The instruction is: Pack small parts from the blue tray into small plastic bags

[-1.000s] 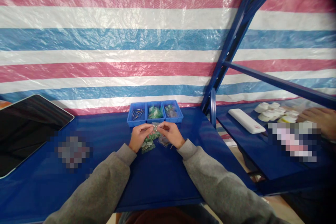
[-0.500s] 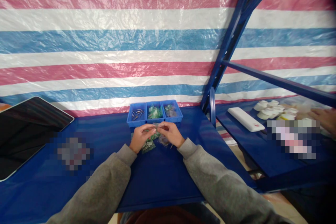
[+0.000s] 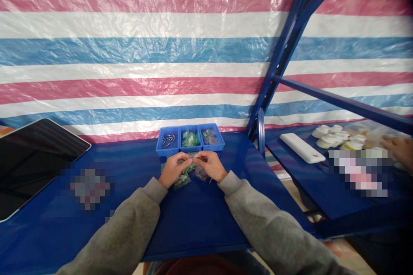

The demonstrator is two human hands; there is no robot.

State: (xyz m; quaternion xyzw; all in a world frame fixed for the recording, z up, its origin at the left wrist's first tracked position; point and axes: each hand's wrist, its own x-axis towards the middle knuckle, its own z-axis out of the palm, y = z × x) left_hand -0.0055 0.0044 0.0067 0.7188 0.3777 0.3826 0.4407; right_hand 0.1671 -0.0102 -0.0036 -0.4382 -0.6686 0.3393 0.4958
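Observation:
My left hand (image 3: 174, 169) and my right hand (image 3: 211, 165) meet just in front of three blue bins, fingers closed in a pinch. Between their fingertips is a small clear plastic bag (image 3: 191, 155), its contents too small to make out. Beneath them on the blue table (image 3: 193, 219) lie small bags with green parts (image 3: 182, 179) and greyish bags (image 3: 201, 173). The left bin (image 3: 168, 141) holds metal pins, the middle one (image 3: 190, 138) green bags, the right one (image 3: 211, 136) greyish and green bags.
A black-screened panel (image 3: 38, 163) lies at the left, near a blurred-out item (image 3: 90, 188). Beyond a blue metal frame (image 3: 277, 62), a second table holds a white device (image 3: 302, 148) and white round parts (image 3: 332, 136). Another person's hand (image 3: 400, 150) shows at the far right.
My hands stay together at the same place, with the fingertips slightly shifted on the clear bag. The other person's hand has moved slightly.

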